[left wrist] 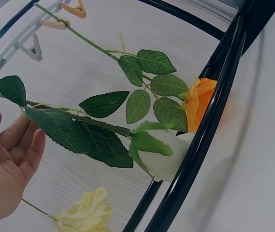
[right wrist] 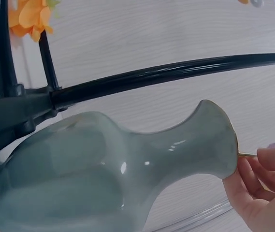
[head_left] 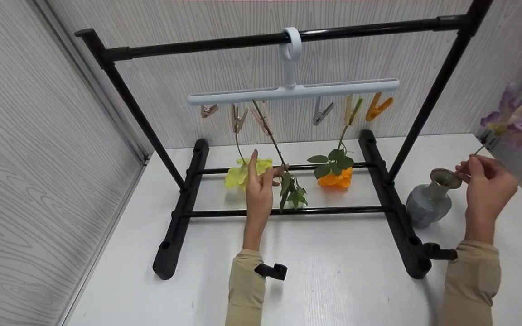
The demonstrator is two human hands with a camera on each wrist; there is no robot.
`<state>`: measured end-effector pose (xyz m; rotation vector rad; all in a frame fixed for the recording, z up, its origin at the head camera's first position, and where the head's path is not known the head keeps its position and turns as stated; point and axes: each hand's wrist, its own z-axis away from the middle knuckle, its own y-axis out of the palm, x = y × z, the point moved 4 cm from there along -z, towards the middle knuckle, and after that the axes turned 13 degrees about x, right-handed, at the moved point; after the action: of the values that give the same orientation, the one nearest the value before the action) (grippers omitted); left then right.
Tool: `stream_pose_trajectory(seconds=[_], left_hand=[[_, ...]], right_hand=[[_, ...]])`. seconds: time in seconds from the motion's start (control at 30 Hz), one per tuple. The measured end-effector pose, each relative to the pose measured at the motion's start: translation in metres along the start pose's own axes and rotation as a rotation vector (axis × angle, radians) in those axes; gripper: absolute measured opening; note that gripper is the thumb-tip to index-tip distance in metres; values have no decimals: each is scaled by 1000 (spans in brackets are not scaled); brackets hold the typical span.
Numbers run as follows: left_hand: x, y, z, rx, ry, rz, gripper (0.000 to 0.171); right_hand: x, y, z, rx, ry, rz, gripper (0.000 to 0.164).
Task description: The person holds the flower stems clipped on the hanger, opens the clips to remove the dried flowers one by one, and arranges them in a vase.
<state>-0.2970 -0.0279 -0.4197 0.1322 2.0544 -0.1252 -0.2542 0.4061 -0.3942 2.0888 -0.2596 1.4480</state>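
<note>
My right hand point(head_left: 487, 190) pinches the stem of a purple flower point(head_left: 517, 118), bloom upward, beside the mouth of a grey-green vase point(head_left: 428, 203). The right wrist view shows the thin stem point(right wrist: 246, 154) running from the fingers to the vase rim; its lower end is hidden. My left hand point(head_left: 259, 190) is raised with its index finger straight, by the stem and leaves of a white rose point(left wrist: 159, 154) that hangs head down. Whether its fingers touch the stem I cannot tell. A yellow flower point(head_left: 238, 175) hangs behind this hand, and an orange flower point(head_left: 335, 179) hangs further right.
A pale blue hanger point(head_left: 333, 89) with several clothes pegs hangs on the black rack's top bar point(head_left: 215, 44). Two lower bars cross between the rack's feet point(head_left: 170, 246). The vase stands on the white table point(head_left: 324, 271) just outside the right foot.
</note>
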Motion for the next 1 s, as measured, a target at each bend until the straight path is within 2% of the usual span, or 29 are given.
stream_pose_trajectory(seconds=[0.1,0.17,0.23,0.27,0.37,0.47,0.57,0.63,0.73,0.83,1.0], left_hand=[[0,1,0,21,-12,-9,53],[1,2,0,27,-23,-15,47],[1,2,0,26,-37,-33,42],[1,2,1,29,-42,-39,39],[1,3,1,39,-37,-67,31],[2,4,0,52,-13,-108,24],[2,5,-1,55,0,-165,20],[2,5,-2,61,-3,-180,20],[1,7,-1,72,2,-193,21],[-1,9,0,85,22,-203,23],[-4,12,1,96,44,-231,24]], right_hand=[[1,-2,-2,-35,-17,229,22],[4,-4,-2,-63,-17,431,26],[7,-6,-2,-74,19,662,22],[10,-6,-1,-59,42,757,26],[19,-3,3,62,99,1017,44],[31,8,14,282,72,1166,50],[41,28,29,490,-52,1197,46],[45,44,40,609,-144,1159,39],[43,71,53,743,-251,1081,27],[32,94,62,816,-286,1040,19],[6,128,76,897,-248,977,20]])
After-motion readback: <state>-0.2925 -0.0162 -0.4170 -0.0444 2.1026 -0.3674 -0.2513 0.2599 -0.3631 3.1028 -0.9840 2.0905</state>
